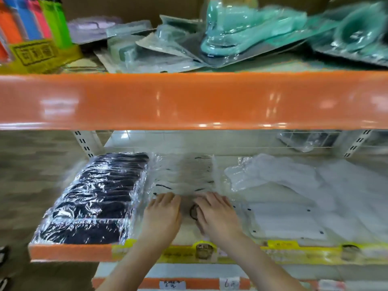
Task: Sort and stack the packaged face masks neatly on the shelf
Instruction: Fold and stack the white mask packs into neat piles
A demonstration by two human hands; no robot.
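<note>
- The left hand (162, 217) lies palm down at lower centre of the frame, on a row of clear-wrapped pale face masks (184, 179) on the middle shelf (71, 252). Its grip is wide: the fingers are straight and flat, pressing the packs, curled round nothing.
- The right hand (218, 217) lies just beside it to the right, also palm down on the same row. Its fingers are spread and nearly straight, grip wide. A dark ring shape (194, 212) shows beside its thumb; what it is cannot be told.
- The pale row runs from the hands back toward the rear of the shelf; the picture is blurred here.
- At lower left, touching that row, a stack of dark face masks (98, 200) in shiny wrap stands in an overlapping line along the shelf.
- At lower right, white face masks (287, 223) in clear packs lie flat, with looser ones heaped behind them.
- A yellow label strip (294, 252) runs along the shelf's front edge.
- An orange shelf beam (193, 99) crosses the middle of the frame.
- Above it, teal packaged items (241, 32) lie in a loose pile at upper right, and bright coloured packs (31, 19) stand at upper left.
</note>
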